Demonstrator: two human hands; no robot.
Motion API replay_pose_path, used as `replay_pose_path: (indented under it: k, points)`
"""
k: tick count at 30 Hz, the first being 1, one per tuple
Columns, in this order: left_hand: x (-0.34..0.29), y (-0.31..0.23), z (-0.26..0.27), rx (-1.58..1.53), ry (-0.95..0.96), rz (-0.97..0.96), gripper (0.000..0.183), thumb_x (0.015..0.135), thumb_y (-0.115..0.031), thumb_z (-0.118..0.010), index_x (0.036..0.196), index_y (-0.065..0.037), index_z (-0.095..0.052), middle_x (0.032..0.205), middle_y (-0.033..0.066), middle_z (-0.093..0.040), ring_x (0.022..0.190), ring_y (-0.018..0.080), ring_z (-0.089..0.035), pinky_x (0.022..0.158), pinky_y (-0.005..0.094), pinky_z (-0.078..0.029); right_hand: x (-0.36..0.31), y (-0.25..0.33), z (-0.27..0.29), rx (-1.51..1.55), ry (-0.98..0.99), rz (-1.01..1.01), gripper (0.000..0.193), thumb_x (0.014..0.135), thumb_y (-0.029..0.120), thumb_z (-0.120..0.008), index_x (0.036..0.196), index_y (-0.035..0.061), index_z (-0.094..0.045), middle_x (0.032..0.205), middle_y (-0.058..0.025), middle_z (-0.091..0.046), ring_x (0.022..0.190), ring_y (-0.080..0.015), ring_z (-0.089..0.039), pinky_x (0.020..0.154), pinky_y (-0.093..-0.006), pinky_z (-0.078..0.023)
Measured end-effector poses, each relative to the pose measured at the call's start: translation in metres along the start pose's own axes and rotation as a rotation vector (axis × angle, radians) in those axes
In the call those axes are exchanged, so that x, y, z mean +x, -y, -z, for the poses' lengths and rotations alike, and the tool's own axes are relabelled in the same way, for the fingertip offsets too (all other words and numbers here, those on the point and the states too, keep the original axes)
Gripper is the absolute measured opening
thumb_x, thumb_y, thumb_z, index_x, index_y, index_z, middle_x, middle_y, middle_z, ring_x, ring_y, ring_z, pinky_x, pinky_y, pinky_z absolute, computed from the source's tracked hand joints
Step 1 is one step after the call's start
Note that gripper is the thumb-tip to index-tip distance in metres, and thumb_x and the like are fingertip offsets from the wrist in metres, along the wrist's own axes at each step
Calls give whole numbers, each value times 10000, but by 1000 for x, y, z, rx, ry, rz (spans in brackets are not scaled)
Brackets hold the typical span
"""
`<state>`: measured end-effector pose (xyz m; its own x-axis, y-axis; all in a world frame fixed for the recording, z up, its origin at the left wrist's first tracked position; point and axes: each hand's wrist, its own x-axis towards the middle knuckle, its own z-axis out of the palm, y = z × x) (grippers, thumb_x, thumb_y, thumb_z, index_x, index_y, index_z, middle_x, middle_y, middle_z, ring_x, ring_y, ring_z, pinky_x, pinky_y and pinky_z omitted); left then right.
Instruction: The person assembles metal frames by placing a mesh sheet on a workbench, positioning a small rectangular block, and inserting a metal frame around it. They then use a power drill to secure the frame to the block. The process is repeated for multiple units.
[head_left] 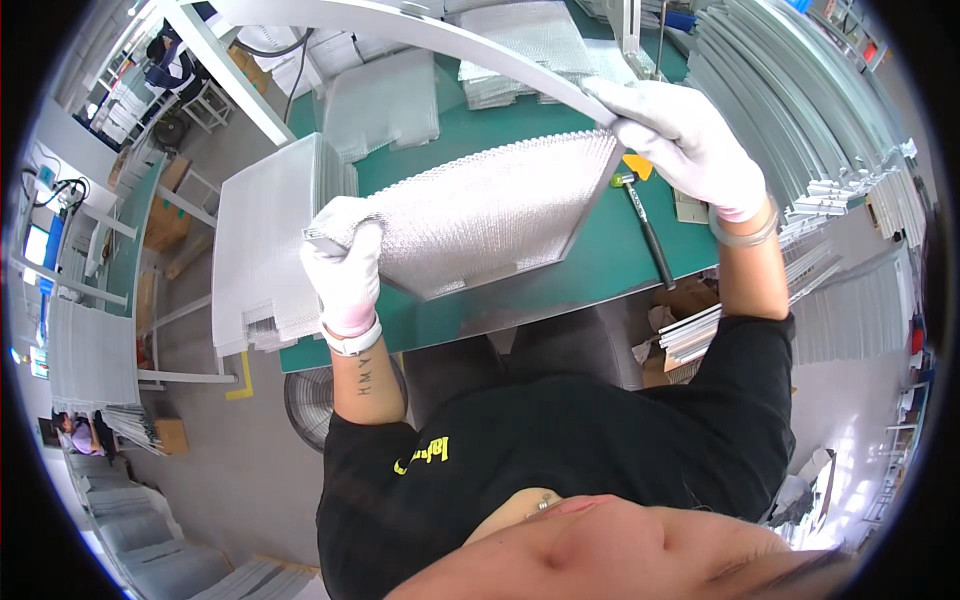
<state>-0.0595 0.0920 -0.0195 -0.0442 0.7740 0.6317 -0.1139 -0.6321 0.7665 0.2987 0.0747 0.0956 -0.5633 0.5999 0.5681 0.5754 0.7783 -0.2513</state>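
Note:
A silvery mesh filter panel is held tilted above the green table, with a thin grey metal edge along its right side and bottom. My left hand, in a white glove, is closed round the panel's left edge, where a metal channel end pokes out. My gloved right hand pinches a long pale metal frame strip at the panel's upper right corner. From there the strip rises leftward, apart from the panel's top edge, and leaves the view. Beneath my right hand lies a small hammer with a dark handle.
Mesh sheets are stacked on the green table at left and at the back. A yellow piece lies near the hammer. Long metal strips are piled at right. A floor fan stands below the table's left side.

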Motion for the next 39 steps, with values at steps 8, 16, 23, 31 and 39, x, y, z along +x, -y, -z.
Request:
replay_pose_path:
  k: [8,16,23,31,39]
  points:
    - [-5,-7,2,-16,15,25,110,836,67,-645,915,5,-690,888,23,-648,823,95,-583,739,242,-459,21,15,18,-13,244,151,430,930,133,-645,1346,30,-613,1060,-147,-679,881,-323,-641,812,-380,-513]
    - [7,-45,17,96,260,154,103,840,-5,-719,939,4,-689,875,18,-651,792,78,-576,702,226,-459,34,36,18,-148,349,243,508,783,-54,-694,1280,45,-662,926,-130,-647,848,-328,-627,768,-400,-511]
    - [5,-34,0,-51,121,-30,118,839,39,-737,940,14,-682,885,40,-658,781,87,-612,697,221,-489,47,47,-16,130,322,144,392,845,44,-644,1228,123,-665,829,-125,-636,804,-346,-651,751,-408,-541]
    - [-10,-6,-16,-124,-265,-350,682,740,106,-821,1313,-27,-476,1072,89,-607,913,136,-628,785,252,-552,67,52,-26,16,381,258,467,844,47,-640,1309,97,-644,1028,-180,-671,951,-373,-646,863,-432,-527]
    - [0,9,-27,61,-416,-521,578,717,42,-876,1232,-12,-619,1189,131,-699,744,37,-520,634,160,-429,75,47,-41,87,294,265,494,788,-33,-683,1274,49,-665,878,-144,-623,813,-322,-628,757,-398,-512]
